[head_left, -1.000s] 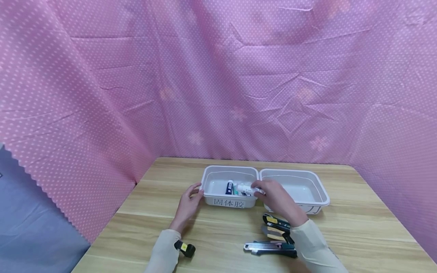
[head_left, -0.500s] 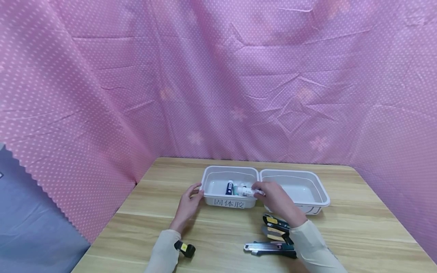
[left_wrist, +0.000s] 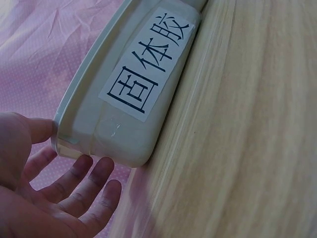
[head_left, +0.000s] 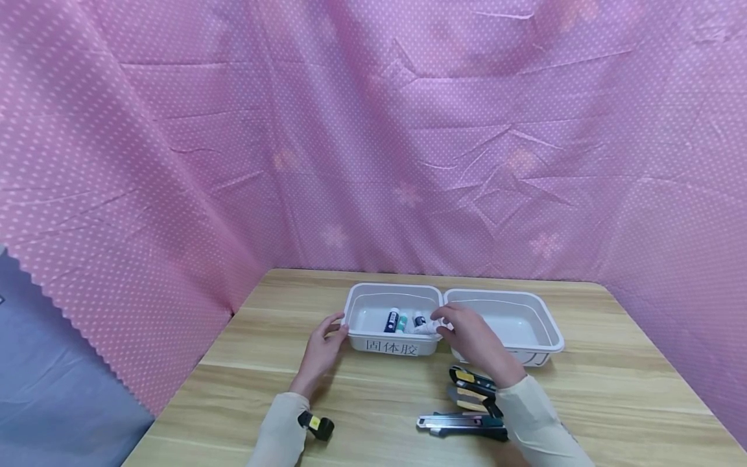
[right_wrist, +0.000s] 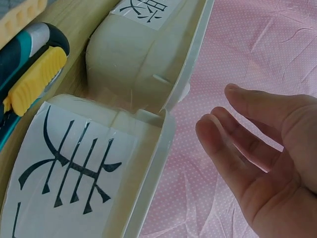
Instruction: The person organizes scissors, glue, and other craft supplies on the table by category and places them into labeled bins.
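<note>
Vs 0.5 s ago: right hand [head_left: 473,334] has let go of the white glue stick [head_left: 428,328]. It was pinched then; now the thumb and fingertips stand apart with nothing between them, hand above the right end of the left bin [head_left: 357,342]. White stick now lies tilted inside that bin, near its front right corner, its right end partly behind the fingers in the head view. Green stick [head_left: 402,323] and the navy-and-white stick [head_left: 419,318] show more clearly than before; dark blue stick [head_left: 391,320] left of them, about same spot. Left hand [head_left: 321,348] unchanged: fingers relaxed and spread, thumb touching the left bin's rim at its left end. Right bin [head_left: 513,321] and the utility knives [head_left: 461,421] in front haven't moved.
</note>
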Available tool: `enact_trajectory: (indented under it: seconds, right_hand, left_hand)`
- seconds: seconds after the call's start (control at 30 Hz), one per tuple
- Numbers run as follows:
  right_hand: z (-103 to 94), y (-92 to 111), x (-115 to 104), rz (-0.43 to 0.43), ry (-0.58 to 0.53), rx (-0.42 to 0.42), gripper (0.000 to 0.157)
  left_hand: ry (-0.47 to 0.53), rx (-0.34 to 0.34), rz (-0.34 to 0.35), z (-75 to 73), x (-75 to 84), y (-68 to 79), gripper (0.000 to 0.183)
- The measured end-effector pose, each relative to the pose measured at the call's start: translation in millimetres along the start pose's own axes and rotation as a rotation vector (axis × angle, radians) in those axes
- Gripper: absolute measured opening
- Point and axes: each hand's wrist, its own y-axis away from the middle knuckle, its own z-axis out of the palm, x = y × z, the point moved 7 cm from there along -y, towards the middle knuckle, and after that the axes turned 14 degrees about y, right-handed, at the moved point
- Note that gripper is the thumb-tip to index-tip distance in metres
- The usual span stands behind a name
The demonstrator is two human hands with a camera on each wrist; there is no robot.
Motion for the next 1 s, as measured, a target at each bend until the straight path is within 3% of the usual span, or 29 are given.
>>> enact_trajectory:
  seconds: [0.47,0.9,1.0]
  right_hand:
    - [-2.5,7.3,3.7,-0.023,0.016,-0.029,0.026]
    - [1.4,12.3,-0.5,-0.038,0.094,-0.040,0.023]
    - [-0.3,18.1,-4.7,-0.060,0.135,-0.038,0.021]
  left_hand:
    - [-0.012,0.003,-0.005,0.9,-2.3,-1.1,0.043]
    - [-0.018,0.007,-0.013,-0.5,-4.1,-2.3,0.042]
    - [-0.022,0.013,-0.041,-1.3,-4.0,-2.4,0.043]
